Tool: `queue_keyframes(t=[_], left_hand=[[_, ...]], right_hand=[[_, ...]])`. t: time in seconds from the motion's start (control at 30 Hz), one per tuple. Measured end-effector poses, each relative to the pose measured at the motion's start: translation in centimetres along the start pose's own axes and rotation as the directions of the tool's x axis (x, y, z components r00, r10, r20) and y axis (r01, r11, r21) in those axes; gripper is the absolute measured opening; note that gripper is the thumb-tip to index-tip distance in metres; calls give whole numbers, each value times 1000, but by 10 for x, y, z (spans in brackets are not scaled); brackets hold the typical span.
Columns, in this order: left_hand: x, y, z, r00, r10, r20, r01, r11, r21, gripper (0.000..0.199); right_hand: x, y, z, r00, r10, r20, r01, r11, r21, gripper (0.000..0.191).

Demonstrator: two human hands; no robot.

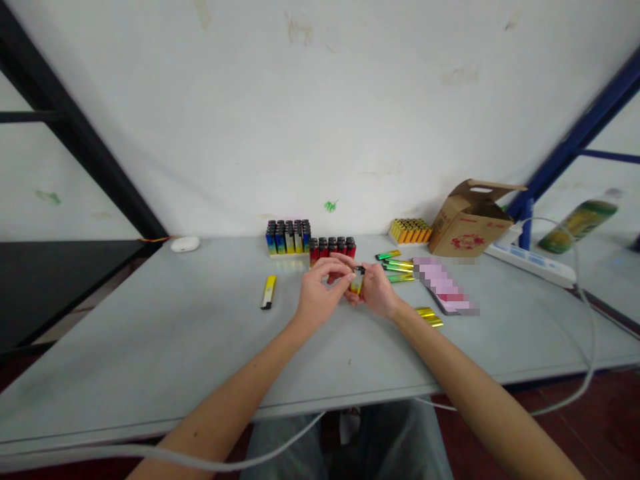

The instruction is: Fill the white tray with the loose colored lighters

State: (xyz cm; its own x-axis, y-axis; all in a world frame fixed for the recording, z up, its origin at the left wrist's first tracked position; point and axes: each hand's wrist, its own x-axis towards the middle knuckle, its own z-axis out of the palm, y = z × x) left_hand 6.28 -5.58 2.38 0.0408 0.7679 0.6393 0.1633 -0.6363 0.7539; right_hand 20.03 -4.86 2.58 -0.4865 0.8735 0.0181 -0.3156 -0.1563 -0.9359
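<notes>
My right hand (pixel 379 291) is closed around a yellow lighter (pixel 357 284) with a black top, held upright just above the table. My left hand (pixel 323 288) reaches in from the other side, its thumb and forefinger pinched together at the lighter's top end. The fingers partly hide the lighter. Just behind my hands stands a block of red lighters (pixel 333 247) with black tops, its lower part covered by my left fingers. To the left, a single yellow lighter (pixel 269 291) lies on the table with its black end toward me.
Blue and yellow lighters (pixel 288 238) stand in a tray near the wall. Farther right are orange-yellow lighters (pixel 411 231), an open cardboard box (pixel 469 220) and a power strip (pixel 533 263). Green lighters (pixel 399 266), gold pieces (pixel 430 317) and a blurred pink item (pixel 444 285) lie nearer. A white case (pixel 185 244) sits left.
</notes>
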Motion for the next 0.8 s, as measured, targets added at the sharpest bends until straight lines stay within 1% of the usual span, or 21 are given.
queue_keyframes(t=[0.07,0.23,0.37,0.43,0.67,0.8], left_hand=[[0,0,0,1000,-4,-1,4,1000,-14,1],[-1,1,0,999,-18,42,19,999,-28,5],[-2,3,1,999,-8,47,10,999,-40,5],[-3,4,1,999,-6,47,7,1000,-26,5],[-5,3,2,1000,9,-1,-9,1000,17,2],[-5,3,1,1000,-1,18,0,999,52,4]], right_hand=[[-1,-2,3,1000,-6,-5,6,1000,14,68],[0,2,2,999,13,-33,-13,1000,17,68],[2,4,0,999,25,-38,-24,999,35,64],[3,5,0,999,36,-39,-34,998,44,63],[8,12,1,993,36,-117,-35,999,7,64],[9,14,0,990,31,-134,-33,999,-12,64]])
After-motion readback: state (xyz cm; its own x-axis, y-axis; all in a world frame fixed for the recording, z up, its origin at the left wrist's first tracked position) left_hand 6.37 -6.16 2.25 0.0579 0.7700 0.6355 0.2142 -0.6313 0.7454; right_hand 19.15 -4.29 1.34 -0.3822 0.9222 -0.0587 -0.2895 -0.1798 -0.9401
